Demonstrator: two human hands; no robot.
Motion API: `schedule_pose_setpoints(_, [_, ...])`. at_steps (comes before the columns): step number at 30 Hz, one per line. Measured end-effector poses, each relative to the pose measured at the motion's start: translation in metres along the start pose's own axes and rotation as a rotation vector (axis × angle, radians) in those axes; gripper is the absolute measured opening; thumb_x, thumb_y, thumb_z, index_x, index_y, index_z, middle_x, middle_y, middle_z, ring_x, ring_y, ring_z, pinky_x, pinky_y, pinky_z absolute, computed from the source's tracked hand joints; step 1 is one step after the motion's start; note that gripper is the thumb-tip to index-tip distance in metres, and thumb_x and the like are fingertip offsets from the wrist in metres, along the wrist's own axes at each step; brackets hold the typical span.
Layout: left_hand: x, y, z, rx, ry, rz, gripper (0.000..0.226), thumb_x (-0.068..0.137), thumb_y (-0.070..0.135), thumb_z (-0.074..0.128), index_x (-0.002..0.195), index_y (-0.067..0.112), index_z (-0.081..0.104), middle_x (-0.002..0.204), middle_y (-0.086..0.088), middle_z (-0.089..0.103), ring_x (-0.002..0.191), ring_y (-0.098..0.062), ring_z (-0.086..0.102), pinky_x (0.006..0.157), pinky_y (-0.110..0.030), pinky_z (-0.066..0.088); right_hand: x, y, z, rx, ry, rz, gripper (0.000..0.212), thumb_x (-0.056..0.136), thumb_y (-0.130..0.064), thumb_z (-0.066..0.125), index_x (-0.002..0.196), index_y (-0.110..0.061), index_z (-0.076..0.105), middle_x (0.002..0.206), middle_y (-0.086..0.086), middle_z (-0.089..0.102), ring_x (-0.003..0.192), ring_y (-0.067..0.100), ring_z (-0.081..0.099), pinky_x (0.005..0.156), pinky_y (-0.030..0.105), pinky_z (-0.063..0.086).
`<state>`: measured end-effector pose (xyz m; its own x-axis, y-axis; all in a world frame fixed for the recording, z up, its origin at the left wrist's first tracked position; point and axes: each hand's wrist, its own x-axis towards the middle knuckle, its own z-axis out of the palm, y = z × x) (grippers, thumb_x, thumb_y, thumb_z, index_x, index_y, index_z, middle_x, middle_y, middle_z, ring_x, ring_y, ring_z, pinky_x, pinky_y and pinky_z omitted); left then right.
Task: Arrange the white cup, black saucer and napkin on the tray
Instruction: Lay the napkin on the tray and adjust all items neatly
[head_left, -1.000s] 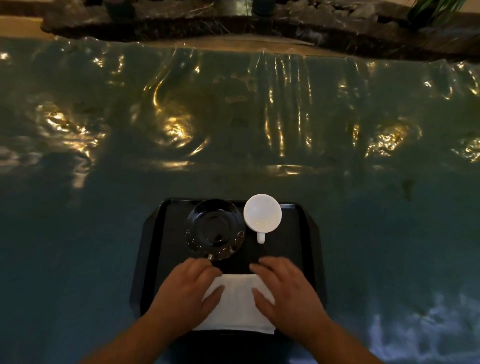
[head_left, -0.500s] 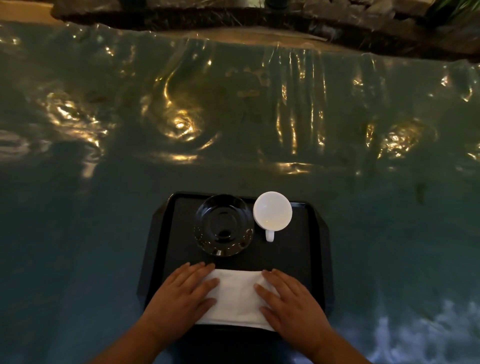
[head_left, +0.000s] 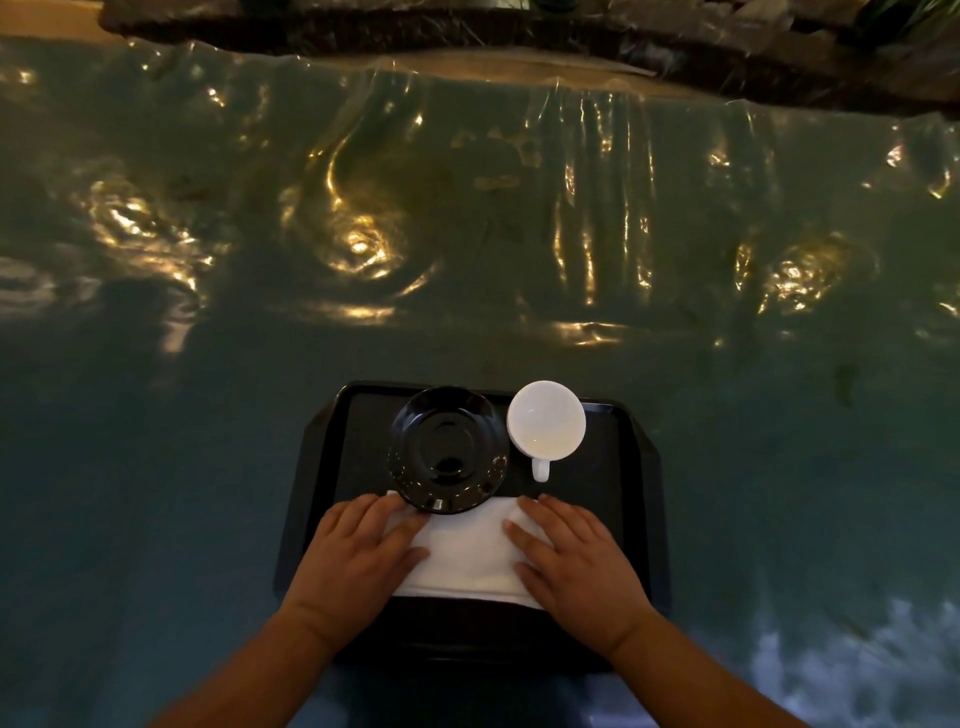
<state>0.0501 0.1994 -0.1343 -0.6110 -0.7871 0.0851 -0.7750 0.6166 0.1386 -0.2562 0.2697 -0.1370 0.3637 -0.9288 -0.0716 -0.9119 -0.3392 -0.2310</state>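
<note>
Now both hands, left hand (head_left: 358, 558) and right hand (head_left: 576, 564), press flat and open on the napkin (head_left: 465, 556), its long axis running hand to hand, black saucer (head_left: 449, 449) just beyond the left fingertips.

- Tray (head_left: 631, 499): the far half holds the saucer (head_left: 448, 451) at left-centre and the cup (head_left: 546, 422) just beside it on the right; only a narrow gap between them.
- Cup handle points toward the near side; bare tray floor to the right of it, open to approach.
- Napkin (head_left: 467, 556): across the near half, its far edge under the saucer rim; the left hand (head_left: 353, 556) and right hand (head_left: 582, 564) lie flat on its ends.
- Near strip of tray: bare between the forearms.
- Table (head_left: 156, 467): glossy cover, open on the left, right and far sides of the tray.
</note>
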Motion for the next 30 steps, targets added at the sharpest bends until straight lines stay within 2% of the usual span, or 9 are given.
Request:
schedule_pose_setpoints(3, [0.005,-0.001,0.0,0.009,0.013,-0.016,0.038,0.094,0.049,0.054,0.118,0.024,0.072,0.116,-0.008,0.067,0.101,-0.032,0.061,0.086,-0.045,0.048,0.007,0.002,-0.003,-0.009,0.008,0.005,0.046,0.1,-0.046,0.052,0.142,-0.027,0.059,0.151,0.005,0.054,0.135,0.029,0.052,0.114,0.042,0.031])
schedule_pose_setpoints(8, [0.011,-0.003,0.0,-0.013,0.0,-0.05,0.034,0.095,0.048,0.052,0.113,0.025,0.071,0.114,-0.006,0.066,0.103,-0.032,0.062,0.085,-0.044,0.048,0.016,0.007,-0.003,-0.003,-0.021,0.011,0.049,0.101,-0.045,0.05,0.147,-0.028,0.053,0.155,0.005,0.05,0.136,0.03,0.051,0.114,0.048,0.04])
schedule_pose_setpoints(13, [0.013,-0.004,-0.004,-0.047,-0.029,-0.059,0.038,0.093,0.052,0.054,0.109,0.022,0.072,0.112,-0.005,0.066,0.101,-0.031,0.062,0.084,-0.044,0.049,0.019,0.002,-0.008,-0.032,-0.066,0.047,0.049,0.103,-0.043,0.044,0.149,-0.027,0.049,0.157,0.006,0.046,0.138,0.033,0.049,0.117,0.052,0.036])
schedule_pose_setpoints(16, [0.011,-0.006,-0.011,-0.054,-0.043,-0.06,0.046,0.089,0.059,0.059,0.105,0.017,0.071,0.111,-0.005,0.064,0.1,-0.031,0.062,0.084,-0.043,0.048,0.015,-0.008,-0.013,-0.012,-0.073,0.072,0.047,0.099,-0.034,0.049,0.145,-0.022,0.053,0.157,0.009,0.046,0.144,0.034,0.043,0.121,0.052,0.03])
schedule_pose_setpoints(18, [0.01,-0.006,-0.017,-0.075,-0.007,-0.068,0.054,0.085,0.062,0.064,0.11,0.015,0.07,0.117,-0.007,0.064,0.106,-0.031,0.061,0.09,-0.043,0.046,0.01,-0.018,-0.017,0.043,-0.02,0.068,0.047,0.095,-0.03,0.052,0.141,-0.019,0.058,0.153,0.008,0.051,0.146,0.032,0.04,0.12,0.049,0.031])
schedule_pose_setpoints(20, [0.013,-0.004,-0.023,-0.129,0.029,-0.08,0.061,0.084,0.062,0.067,0.122,0.014,0.066,0.132,-0.008,0.061,0.12,-0.03,0.059,0.101,-0.046,0.045,0.012,-0.032,-0.026,0.119,0.037,0.052,0.05,0.095,-0.03,0.054,0.144,-0.019,0.054,0.153,0.007,0.051,0.149,0.027,0.037,0.121,0.046,0.034])
schedule_pose_setpoints(23, [0.029,-0.001,-0.024,-0.173,-0.029,-0.135,0.081,0.088,0.068,0.059,0.147,0.013,0.048,0.16,-0.008,0.039,0.148,-0.026,0.036,0.12,-0.05,0.03,0.034,-0.049,-0.035,0.133,0.034,0.09,0.063,0.098,-0.037,0.052,0.157,-0.023,0.036,0.164,0.007,0.035,0.155,0.027,0.023,0.123,0.043,0.02])
schedule_pose_setpoints(26, [0.048,-0.006,-0.018,-0.2,-0.162,-0.225,0.102,0.086,0.084,0.04,0.158,0.012,0.029,0.169,-0.004,0.017,0.156,-0.02,0.016,0.126,-0.045,0.017,0.062,-0.055,-0.032,0.096,-0.053,0.168,0.066,0.101,-0.048,0.041,0.161,-0.028,0.025,0.169,0.01,0.025,0.157,0.03,0.013,0.122,0.044,0.01])
schedule_pose_setpoints(30, [0.062,-0.015,-0.013,-0.164,-0.313,-0.219,0.113,0.081,0.093,0.023,0.159,0.012,0.026,0.169,0.001,0.006,0.155,-0.017,0.009,0.125,-0.043,0.013,0.076,-0.061,-0.015,0.017,-0.127,0.165,0.056,0.1,-0.045,0.035,0.148,-0.024,0.053,0.16,0.019,0.041,0.151,0.036,0.031,0.118,0.052,0.034])
